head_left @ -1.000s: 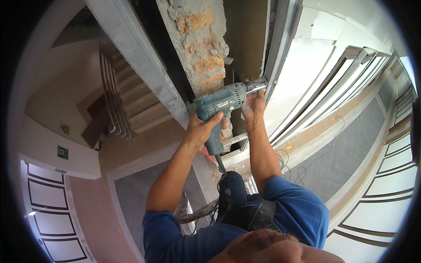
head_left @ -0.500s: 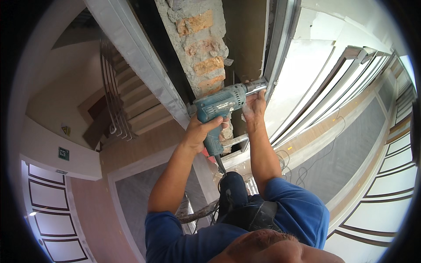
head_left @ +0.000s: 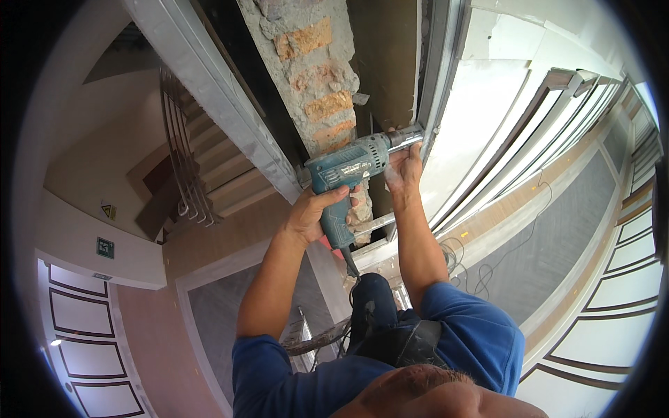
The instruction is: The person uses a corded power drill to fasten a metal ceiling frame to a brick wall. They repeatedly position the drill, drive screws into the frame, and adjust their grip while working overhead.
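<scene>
My left hand (head_left: 317, 212) is wrapped round the handle of a teal power drill (head_left: 348, 167), which lies level with its nose to the right. The chuck (head_left: 398, 139) reaches the grey metal profile (head_left: 435, 83) along the wall opening. Just under the chuck, my right hand (head_left: 406, 171) has its fingers closed round a short shiny metal piece (head_left: 408, 141) against that profile. Some right fingertips show behind it; the drill's tip is hidden. A black cord (head_left: 350, 263) hangs from the handle.
Rough brick and mortar (head_left: 324, 104) stands inside the opening, between the profile and a pale metal beam (head_left: 209, 90). Stairs with metal rails (head_left: 182, 153) lie far below left. A loose cable (head_left: 484, 275) trails over the floor at right.
The view has shifted slightly, so the beam and brickwork sit a little further left. Both hands keep their grips, and the drill stays against the profile.
</scene>
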`<state>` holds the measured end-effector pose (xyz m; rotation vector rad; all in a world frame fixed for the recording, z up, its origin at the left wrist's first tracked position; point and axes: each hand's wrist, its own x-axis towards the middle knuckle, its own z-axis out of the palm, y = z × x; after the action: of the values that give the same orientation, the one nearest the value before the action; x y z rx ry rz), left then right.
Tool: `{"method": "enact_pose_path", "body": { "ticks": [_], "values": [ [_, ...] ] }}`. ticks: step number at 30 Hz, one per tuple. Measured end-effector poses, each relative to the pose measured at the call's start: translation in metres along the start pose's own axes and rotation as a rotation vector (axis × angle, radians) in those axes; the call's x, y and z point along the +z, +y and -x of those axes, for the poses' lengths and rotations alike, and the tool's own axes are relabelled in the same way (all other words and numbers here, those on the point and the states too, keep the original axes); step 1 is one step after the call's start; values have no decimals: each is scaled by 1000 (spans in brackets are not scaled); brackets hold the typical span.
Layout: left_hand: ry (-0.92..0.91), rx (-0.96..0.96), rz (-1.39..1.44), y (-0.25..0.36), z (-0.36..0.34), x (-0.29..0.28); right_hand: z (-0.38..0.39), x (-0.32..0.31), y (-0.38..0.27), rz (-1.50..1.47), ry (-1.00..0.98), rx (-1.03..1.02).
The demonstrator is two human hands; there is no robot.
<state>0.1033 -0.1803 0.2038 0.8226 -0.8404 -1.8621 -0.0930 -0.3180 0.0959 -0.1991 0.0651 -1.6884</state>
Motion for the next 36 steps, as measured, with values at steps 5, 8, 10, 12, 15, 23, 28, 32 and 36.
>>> {"method": "enact_pose_path", "body": {
  "ticks": [5,8,10,12,15,23,28,32,36],
  "values": [
    [190,1,-201,3,1,16,-2,-3,0,6,-7,21],
    [219,36,-245,4,1,21,-1,-2,1,-2,-26,7],
    [224,53,-254,4,2,20,1,-2,1,-7,-24,-2],
    [208,41,-276,4,2,19,1,-1,3,1,-16,-1],
    [191,60,-301,3,1,17,1,2,2,28,9,1],
    [194,24,-306,4,0,17,3,6,1,22,48,-6],
    [182,16,-277,5,0,17,4,8,1,35,26,-19],
    [220,17,-255,4,1,19,8,10,1,18,30,-11],
    [218,12,-254,4,0,17,8,13,1,45,44,-16]
  ]
}}
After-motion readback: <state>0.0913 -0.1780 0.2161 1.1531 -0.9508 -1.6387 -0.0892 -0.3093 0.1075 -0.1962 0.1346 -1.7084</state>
